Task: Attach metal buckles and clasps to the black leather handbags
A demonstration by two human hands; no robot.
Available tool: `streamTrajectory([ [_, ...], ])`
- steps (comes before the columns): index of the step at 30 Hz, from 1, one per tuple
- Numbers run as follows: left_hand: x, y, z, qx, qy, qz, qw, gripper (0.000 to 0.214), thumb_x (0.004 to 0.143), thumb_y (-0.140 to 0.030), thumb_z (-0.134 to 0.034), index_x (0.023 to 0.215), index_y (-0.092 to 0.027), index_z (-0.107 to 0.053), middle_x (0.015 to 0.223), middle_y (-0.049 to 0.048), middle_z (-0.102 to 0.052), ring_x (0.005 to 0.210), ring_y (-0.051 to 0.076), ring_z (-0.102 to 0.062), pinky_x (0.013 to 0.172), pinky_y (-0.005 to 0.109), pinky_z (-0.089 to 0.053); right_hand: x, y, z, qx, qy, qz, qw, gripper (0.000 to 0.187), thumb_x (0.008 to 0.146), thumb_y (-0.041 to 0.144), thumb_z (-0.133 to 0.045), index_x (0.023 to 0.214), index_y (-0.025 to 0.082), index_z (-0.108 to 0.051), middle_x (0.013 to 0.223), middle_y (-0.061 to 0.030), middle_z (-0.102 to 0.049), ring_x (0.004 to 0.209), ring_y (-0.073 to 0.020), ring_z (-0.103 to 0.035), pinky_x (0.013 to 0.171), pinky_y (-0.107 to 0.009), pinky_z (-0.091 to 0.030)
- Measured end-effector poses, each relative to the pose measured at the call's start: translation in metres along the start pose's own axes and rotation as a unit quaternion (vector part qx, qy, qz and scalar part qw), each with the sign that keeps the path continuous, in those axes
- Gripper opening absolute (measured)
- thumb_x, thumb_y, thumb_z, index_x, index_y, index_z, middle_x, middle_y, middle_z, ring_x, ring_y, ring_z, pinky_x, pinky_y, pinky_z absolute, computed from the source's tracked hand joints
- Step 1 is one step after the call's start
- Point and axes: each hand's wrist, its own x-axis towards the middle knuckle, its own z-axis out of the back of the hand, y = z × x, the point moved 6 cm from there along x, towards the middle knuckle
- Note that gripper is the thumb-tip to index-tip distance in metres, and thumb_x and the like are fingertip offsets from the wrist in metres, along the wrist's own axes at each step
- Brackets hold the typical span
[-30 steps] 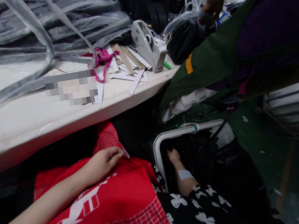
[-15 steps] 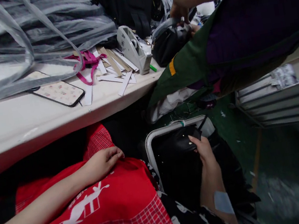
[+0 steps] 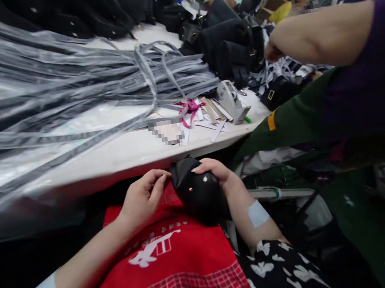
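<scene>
A black leather-like bag [image 3: 201, 196] with small shiny metal studs is held above my lap. My right hand [image 3: 217, 171] grips its upper right side, thumb over the front and fingers behind. On the other side, my left hand [image 3: 145, 195] is closed, thumb and forefinger pressed together right at the bag's left edge. Whether anything is pinched in those fingertips cannot be made out. The red apron [image 3: 153, 262] with a white print lies beneath both forearms.
Plastic-wrapped straps [image 3: 95, 86] cover much of the white table [image 3: 106, 152]. A tape dispenser [image 3: 231, 101], paper strips [image 3: 213, 116] and a pink ribbon [image 3: 189, 110] lie near its edge. A co-worker's arm [image 3: 325, 35] reaches in from the right. A white-rimmed bin [image 3: 295, 191] stands beside me.
My right hand has lifted the black bag out of the white-rimmed bin and brought it left over my lap. My left hand has risen to the bag's edge. The view has tilted up.
</scene>
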Motion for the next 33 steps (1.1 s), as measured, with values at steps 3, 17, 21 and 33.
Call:
streamTrajectory([
  [3,-0.007,-0.004,0.011,0.015,-0.002,-0.027,1.000,0.027,0.092,-0.037,-0.047,0.095,-0.019,-0.068,0.085,0.0024,-0.072,0.074,0.015,-0.065,0.070,0.023,-0.049,0.051,-0.026,-0.046,-0.004,0.046,-0.032,0.998,0.016,0.058,0.025,-0.074,0.058,0.012,-0.064,0.050,0.0004,-0.059,0.045,-0.0095,-0.048,0.047,-0.022,-0.034],
  [17,-0.016,0.020,-0.015,0.239,0.081,0.020,0.967,0.032,0.091,-0.042,-0.052,0.107,-0.021,-0.069,0.102,0.0068,-0.074,0.090,0.023,-0.069,0.080,0.033,-0.051,0.072,-0.041,-0.058,0.014,0.029,0.001,0.999,0.024,0.056,0.034,-0.077,0.055,0.014,-0.065,0.056,0.0024,-0.061,0.058,-0.0095,-0.049,0.063,-0.025,-0.038],
  [21,-0.010,0.022,-0.017,0.235,0.108,0.017,0.966,0.029,0.091,-0.042,-0.051,0.102,-0.022,-0.069,0.096,0.0056,-0.074,0.084,0.021,-0.069,0.076,0.031,-0.049,0.074,-0.043,-0.058,0.010,0.036,0.010,0.999,0.025,0.057,0.035,-0.077,0.053,0.014,-0.064,0.056,0.0023,-0.061,0.058,-0.0102,-0.049,0.065,-0.025,-0.039],
  [33,-0.007,0.032,-0.016,0.163,0.100,0.028,0.981,0.024,0.089,-0.039,-0.053,0.094,-0.022,-0.069,0.084,0.0021,-0.072,0.073,0.017,-0.065,0.069,0.027,-0.046,0.076,-0.040,-0.057,-0.025,0.043,0.026,0.998,0.025,0.063,0.037,-0.074,0.059,0.013,-0.068,0.059,0.0018,-0.064,0.064,-0.0118,-0.052,0.070,-0.027,-0.039],
])
